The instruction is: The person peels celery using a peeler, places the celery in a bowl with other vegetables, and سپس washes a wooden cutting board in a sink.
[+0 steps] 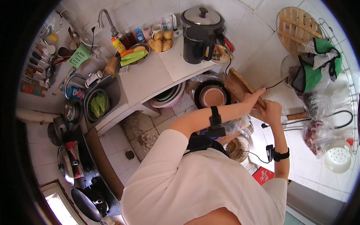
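Observation:
A thick wooden cutting board is held up on its edge, tilted, to the right of the counter. My left hand is on the board's near part, its thumb over the edge. My right hand grips the lower right end of the same edge. Beyond the board is the tiled wall. Left of the board, under the counter, a brown bowl sits in a larger black one. Black straps with small devices are on both forearms. The fingers behind the board are hidden.
The tiled counter bears a black pot, a dark jug, a plate of potatoes and a plate of celery. At left, leafy greens lie in a bowl in the sink. Green gloves hang at right.

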